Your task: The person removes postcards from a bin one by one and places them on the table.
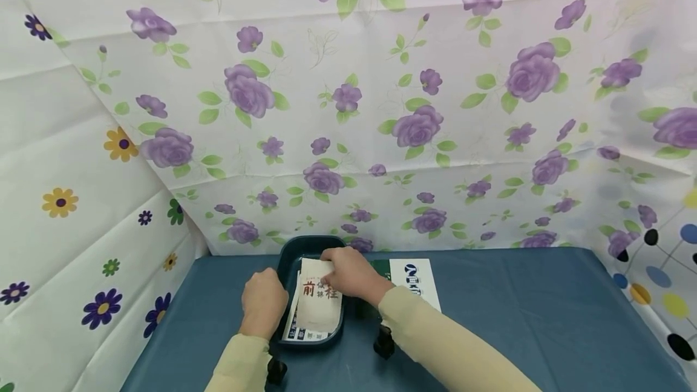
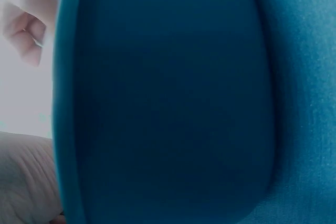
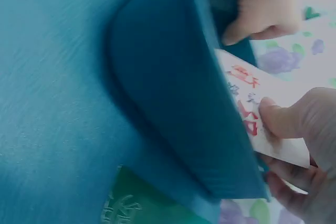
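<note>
A dark blue plastic bin (image 1: 308,345) stands on the blue table near the back wall. My left hand (image 1: 264,299) grips its left rim with curled fingers; in the right wrist view the same hand (image 3: 268,9) shows across the bin. A cream booklet (image 1: 317,308) with red characters is inside the bin, tilted up at its far end. My right hand (image 1: 354,274) pinches its upper right corner, thumb on the printed face in the right wrist view. Beneath it lie more printed papers (image 1: 309,336). The bin's outer wall (image 2: 173,98) fills most of the left wrist view.
To the right of the bin, a white printed booklet (image 1: 430,289) with a green part (image 3: 139,198) lies flat, partly behind my right arm. Flowered cloth (image 1: 370,107) hangs along the back and sides of the blue table (image 1: 517,313).
</note>
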Motion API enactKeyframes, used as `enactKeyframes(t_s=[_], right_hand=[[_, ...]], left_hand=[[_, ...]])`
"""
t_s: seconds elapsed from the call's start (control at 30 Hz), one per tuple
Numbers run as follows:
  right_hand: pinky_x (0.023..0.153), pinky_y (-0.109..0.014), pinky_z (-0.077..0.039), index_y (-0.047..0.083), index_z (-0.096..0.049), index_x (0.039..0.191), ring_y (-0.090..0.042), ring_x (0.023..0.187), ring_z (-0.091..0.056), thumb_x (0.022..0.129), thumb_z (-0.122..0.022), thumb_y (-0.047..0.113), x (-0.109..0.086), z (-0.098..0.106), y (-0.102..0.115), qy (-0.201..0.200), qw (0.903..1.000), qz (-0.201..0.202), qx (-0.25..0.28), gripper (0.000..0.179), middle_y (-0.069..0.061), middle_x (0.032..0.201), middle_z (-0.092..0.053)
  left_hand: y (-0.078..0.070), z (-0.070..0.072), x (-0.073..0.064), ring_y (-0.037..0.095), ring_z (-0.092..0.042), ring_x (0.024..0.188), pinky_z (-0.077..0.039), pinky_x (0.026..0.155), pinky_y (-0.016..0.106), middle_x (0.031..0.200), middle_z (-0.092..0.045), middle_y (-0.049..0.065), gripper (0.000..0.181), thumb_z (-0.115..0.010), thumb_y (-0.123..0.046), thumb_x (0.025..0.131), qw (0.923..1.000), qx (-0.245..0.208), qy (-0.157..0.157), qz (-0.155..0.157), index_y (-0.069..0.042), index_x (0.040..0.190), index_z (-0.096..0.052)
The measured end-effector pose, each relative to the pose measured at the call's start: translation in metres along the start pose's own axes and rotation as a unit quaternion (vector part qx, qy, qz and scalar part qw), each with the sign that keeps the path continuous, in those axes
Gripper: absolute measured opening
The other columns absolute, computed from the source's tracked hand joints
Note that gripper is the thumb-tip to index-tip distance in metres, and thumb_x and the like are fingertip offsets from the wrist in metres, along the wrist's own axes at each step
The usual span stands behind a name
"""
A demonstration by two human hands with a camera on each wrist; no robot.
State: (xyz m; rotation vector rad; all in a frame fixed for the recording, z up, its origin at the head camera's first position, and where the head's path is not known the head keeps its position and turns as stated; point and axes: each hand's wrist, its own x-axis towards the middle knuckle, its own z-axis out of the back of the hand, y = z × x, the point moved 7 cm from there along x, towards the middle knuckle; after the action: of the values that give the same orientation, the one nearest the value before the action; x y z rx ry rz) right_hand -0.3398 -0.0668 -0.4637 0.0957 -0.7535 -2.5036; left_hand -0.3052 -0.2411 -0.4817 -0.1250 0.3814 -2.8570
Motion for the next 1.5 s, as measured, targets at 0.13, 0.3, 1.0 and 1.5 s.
enactKeyframes(t_s=[0.13,0.3,1.0,1.5], right_hand=[[0.06,-0.021,-0.047,0.016,-0.062,0.115,-0.001,0.07,-0.058,0.087,-0.066,0.02,-0.005,0.013,-0.004,-0.004,0.9971,-0.019,0.074,0.029,0.001,0.1,-0.066],[0.054,-0.024,-0.047,0.017,-0.061,0.111,-0.005,0.067,-0.06,0.087,-0.065,0.02,-0.009,0.028,-0.008,-0.027,0.9894,-0.039,0.137,0.024,0.001,0.095,-0.064],[0.048,-0.029,-0.041,0.023,-0.073,0.083,-0.015,0.061,-0.061,0.08,-0.073,0.03,-0.05,0.118,-0.041,-0.183,0.9501,-0.031,0.251,0.008,0.005,0.078,-0.07],[0.051,-0.029,-0.046,0.017,-0.071,0.098,-0.018,0.066,-0.067,0.084,-0.068,0.031,-0.071,0.144,-0.075,-0.248,0.9405,-0.045,0.228,0.02,-0.002,0.076,-0.071]], left_hand=[[0.001,-0.001,-0.001,0.032,-0.063,0.058,-0.046,0.045,0.043,0.073,-0.066,0.019,0.008,-0.063,-0.006,0.078,1.0,-0.004,0.002,0.0,0.002,0.08,-0.065],[0.001,0.0,-0.002,0.033,-0.063,0.058,-0.046,0.045,0.043,0.072,-0.066,0.019,0.008,-0.063,-0.005,0.078,1.0,-0.005,-0.001,-0.002,0.002,0.079,-0.065],[0.001,0.0,-0.002,0.032,-0.061,0.055,-0.044,0.042,0.042,0.069,-0.065,0.019,0.009,-0.064,-0.007,0.078,0.9997,-0.002,-0.021,-0.009,0.002,0.079,-0.065],[-0.002,0.0,-0.001,0.031,-0.061,0.055,-0.044,0.043,0.042,0.069,-0.065,0.019,0.007,-0.063,-0.006,0.077,0.9996,-0.005,-0.021,-0.018,0.001,0.076,-0.065]])
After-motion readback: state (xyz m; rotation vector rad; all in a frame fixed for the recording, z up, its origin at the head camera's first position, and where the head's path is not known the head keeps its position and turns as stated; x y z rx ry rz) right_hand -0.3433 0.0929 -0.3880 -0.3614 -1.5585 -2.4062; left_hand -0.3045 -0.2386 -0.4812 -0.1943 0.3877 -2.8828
